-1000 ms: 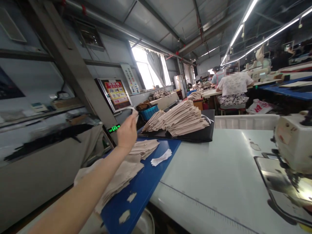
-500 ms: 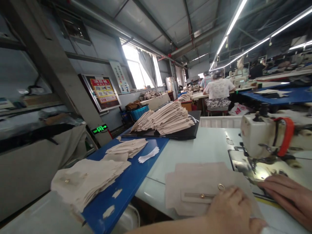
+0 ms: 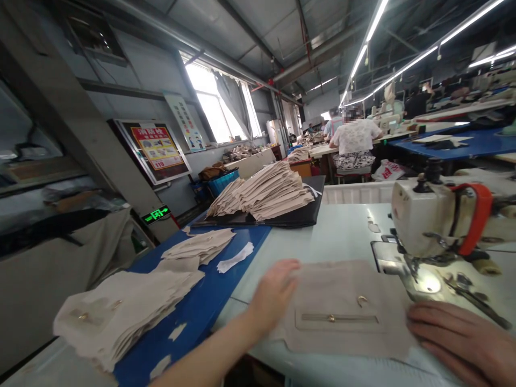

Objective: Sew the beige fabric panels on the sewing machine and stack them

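A beige fabric panel (image 3: 338,285) lies flat on the pale table. It bears a slim metal zipper (image 3: 338,319) in a stitched rectangle and a gold ring (image 3: 362,301) above that. At the panel's upper left edge is my left hand (image 3: 274,295), slightly blurred, its bent fingers partly apart; whether they touch the cloth is unclear. My right hand (image 3: 455,338) rests palm down at the right edge, fingers stretched out and holding nothing. Just beyond it stands a sewing machine (image 3: 423,215) with a lit needle area and an orange-red lever.
Stacked beige panels with gold fittings (image 3: 129,306) lie on a blue board (image 3: 197,306) at the left, near a white strip (image 3: 235,258). A larger beige pile (image 3: 266,193) sits on a black board behind. Farther back, a person (image 3: 355,137) sits at a table.
My left hand has moved left from the zipper's right end to the panel's left edge, uncovering the zipper. The panel lies turned slightly. My right hand now touches the panel's right edge.
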Tool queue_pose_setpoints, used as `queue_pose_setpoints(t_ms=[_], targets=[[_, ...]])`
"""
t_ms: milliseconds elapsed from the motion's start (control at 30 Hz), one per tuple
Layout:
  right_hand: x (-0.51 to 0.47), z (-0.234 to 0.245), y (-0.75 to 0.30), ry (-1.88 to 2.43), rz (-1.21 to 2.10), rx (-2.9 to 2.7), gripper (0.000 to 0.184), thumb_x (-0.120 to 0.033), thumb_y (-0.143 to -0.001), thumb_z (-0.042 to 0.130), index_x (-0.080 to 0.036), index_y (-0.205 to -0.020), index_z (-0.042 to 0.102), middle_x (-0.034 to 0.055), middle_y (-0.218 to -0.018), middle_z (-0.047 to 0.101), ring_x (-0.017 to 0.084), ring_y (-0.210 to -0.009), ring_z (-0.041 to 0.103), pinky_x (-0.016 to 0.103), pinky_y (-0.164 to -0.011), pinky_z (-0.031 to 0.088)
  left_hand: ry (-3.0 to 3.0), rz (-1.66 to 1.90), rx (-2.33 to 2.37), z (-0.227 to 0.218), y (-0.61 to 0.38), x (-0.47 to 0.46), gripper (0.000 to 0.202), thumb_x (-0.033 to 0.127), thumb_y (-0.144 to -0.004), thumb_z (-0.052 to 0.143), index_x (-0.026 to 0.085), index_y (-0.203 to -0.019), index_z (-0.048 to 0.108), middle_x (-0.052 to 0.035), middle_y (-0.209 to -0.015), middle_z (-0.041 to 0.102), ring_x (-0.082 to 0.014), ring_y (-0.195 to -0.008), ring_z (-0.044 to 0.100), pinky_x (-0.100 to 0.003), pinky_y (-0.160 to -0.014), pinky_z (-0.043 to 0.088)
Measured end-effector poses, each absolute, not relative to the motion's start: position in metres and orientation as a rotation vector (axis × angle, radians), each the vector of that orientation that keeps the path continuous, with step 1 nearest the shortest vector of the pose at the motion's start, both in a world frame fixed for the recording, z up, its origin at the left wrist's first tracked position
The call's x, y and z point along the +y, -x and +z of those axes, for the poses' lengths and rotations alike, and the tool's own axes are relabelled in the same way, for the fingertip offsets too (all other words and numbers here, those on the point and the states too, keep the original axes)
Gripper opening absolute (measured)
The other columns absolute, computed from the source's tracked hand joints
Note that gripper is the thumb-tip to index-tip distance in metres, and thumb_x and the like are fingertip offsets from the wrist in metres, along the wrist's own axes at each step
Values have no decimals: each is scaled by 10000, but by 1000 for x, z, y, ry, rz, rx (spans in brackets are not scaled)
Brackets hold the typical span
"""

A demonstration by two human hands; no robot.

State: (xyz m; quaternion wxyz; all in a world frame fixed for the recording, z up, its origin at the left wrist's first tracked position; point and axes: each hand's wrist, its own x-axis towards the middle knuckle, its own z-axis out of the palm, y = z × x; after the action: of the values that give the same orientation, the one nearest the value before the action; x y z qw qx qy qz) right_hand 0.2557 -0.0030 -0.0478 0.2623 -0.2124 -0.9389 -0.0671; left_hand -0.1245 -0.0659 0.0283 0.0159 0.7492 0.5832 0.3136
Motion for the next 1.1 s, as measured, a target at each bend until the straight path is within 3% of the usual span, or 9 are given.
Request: queue_pose_setpoints(t_ms=[100,233,567,1100], targets=[[-1,-55,-258,583,-184,-2529,312,-328,-875,606,-342,-1171,702,6,-1192,706,238,-1056,691,340,-903,585,-2155,907,2316,45,212,-62,264,257,-836,513,190,-1015,696,-97,-1138,708,-251,-1101,641,-431,-1022,481],[-1,-60,-259,613,-141,-2526,335,-347,-877,634,-341,-1208,679,-6,-1242,682,243,-1095,671,329,-933,574,-2124,627,2421,43,270,-62,275,291,-814,511,175,-949,721,-109,-1072,723,-275,-1036,660,-436,-971,500],[-7,-55,-259,639,-143,-2503,241,-360,-877,633,-317,-1104,702,-14,-1111,732,219,-983,708,309,-874,591,-2146,570,2435,37,266,-59,297,295,-864,422,195,-831,700,-102,-949,724,-263,-916,665,-386,-865,506],[-9,-44,-253,569,-280,-2518,263,-361,-894,604,-341,-1141,690,-25,-1099,734,216,-950,711,319,-838,594,-1631,717,2673,57,266,-48,163,249,-779,519,198,-757,672,-19,-740,720,-193,-725,673,-264,-699,480]])
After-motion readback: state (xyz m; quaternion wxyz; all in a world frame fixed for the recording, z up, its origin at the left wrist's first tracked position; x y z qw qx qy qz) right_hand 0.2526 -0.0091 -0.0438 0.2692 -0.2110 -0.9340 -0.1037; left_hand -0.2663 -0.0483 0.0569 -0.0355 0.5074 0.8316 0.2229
